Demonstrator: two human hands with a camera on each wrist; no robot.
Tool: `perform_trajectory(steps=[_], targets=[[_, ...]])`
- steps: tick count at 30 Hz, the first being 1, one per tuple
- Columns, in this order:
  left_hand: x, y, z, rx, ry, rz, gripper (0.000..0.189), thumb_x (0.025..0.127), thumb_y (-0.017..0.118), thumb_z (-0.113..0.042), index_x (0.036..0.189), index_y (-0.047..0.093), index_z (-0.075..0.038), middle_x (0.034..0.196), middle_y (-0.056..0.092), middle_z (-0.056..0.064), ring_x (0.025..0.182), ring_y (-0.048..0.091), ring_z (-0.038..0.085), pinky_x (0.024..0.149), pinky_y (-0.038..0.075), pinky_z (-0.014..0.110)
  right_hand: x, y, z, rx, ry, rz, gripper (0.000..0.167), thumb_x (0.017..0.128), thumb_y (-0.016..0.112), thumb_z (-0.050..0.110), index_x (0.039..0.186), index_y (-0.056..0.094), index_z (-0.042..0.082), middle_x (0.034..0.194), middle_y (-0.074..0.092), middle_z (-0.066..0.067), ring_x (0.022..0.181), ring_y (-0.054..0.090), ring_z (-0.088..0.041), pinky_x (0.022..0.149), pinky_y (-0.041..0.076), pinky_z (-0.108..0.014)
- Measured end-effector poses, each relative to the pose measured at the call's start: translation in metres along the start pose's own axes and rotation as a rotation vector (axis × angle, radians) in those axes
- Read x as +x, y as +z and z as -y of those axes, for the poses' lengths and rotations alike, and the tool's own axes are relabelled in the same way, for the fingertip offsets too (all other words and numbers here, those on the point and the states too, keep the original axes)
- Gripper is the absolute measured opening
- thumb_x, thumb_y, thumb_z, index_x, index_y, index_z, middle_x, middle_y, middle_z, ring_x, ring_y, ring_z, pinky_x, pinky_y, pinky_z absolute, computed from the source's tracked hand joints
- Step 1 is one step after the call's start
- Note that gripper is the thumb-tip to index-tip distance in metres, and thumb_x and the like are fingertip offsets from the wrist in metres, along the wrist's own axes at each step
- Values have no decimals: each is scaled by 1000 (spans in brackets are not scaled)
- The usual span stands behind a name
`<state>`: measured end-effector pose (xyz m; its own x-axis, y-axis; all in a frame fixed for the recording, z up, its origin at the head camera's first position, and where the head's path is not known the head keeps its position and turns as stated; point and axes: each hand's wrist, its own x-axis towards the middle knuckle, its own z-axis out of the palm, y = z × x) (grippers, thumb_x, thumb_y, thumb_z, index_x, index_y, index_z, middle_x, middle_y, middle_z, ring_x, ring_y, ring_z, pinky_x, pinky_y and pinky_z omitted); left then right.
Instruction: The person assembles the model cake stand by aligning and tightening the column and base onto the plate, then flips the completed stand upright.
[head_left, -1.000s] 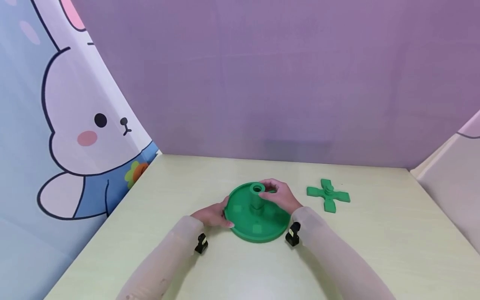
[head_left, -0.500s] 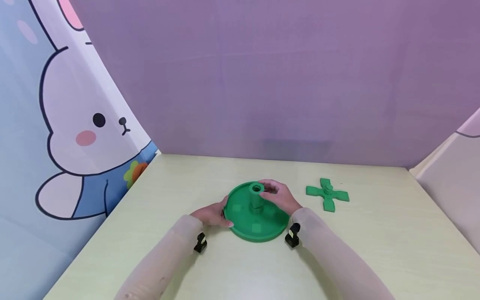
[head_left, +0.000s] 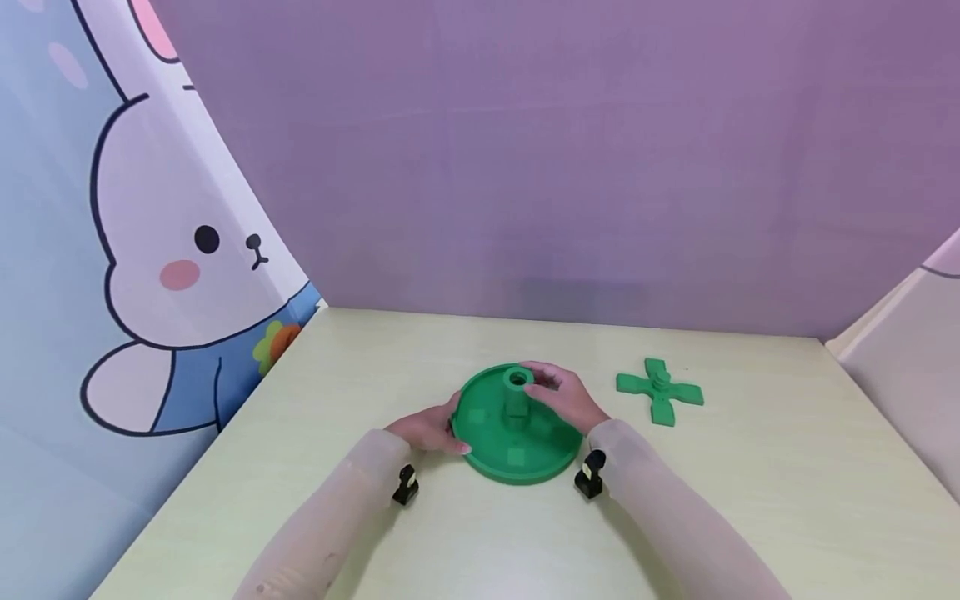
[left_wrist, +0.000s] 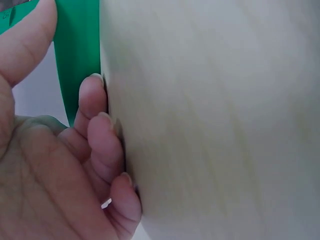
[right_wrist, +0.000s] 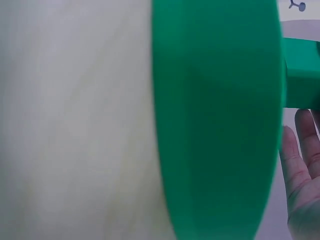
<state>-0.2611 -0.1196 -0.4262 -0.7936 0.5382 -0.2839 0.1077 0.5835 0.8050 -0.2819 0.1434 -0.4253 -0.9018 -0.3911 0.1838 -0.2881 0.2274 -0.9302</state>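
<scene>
Green disc (head_left: pixel 547 450): round, with a low rim, lying flat on the pale counter (head_left: pixel 480 533) near the middle of the head view, a little toward six o'clock; paler square patches show on its face.
Green post (head_left: pixel 516 402): standing upright at the centre of the disc, its open ring-shaped top visible to the head camera.
Left hand (head_left: pixel 427 429): at the disc's nine o'clock; its grip holds the rim, thumb against the edge near eight, fingers curled along the outside between nine and ten. In the left wrist view the fingertips sit close to the counter.
Right hand (head_left: pixel 562 396): at the post's two o'clock; its grip is bent about the post near the top, thumb on the near side. The right wrist view cuts off part of the hand.
Green cross piece (head_left: pixel 660 387): four flat arms with a small knob at the hub, lying on the counter between two and three o'clock from the disc, apart from the right hand.
Sleeves (head_left: pixel 330 508): pale, with a small black device (head_left: pixel 591 475) at each wrist.
Backdrop (head_left: pixel 495 167): purple, at twelve o'clock.
Printed cloth (head_left: pixel 150 217): cartoon rabbit, at ten o'clock.
</scene>
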Motion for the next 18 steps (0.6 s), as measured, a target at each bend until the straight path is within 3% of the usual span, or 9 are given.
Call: perform_trajectory(steps=[7,12,18], targets=[[2,-1,2,3,-11,-7,104,84,74,-13,152,-4,-1,154,19,25,141,17,38,113,16,50,6,1,3,-11,16,-25,43,89,69,13,127,54,-3,115,62,-15,103,56,-26,90,47,-37],[3,-2,1,-3,-27,-14,105,84,74,-12,152,-4,-2,153,20,26,141,17,38,113,17,50,12,-2,5,-25,5,28,50,91,66,12,136,49,-1,122,59,-18,109,55,-30,92,47,-42],[3,-5,1,39,-71,-22,106,85,74,-15,152,-6,-2,154,19,26,141,17,38,113,17,51,17,-4,9,-89,-14,79,46,91,65,13,134,54,-2,119,62,-15,104,57,-27,89,49,-38]])
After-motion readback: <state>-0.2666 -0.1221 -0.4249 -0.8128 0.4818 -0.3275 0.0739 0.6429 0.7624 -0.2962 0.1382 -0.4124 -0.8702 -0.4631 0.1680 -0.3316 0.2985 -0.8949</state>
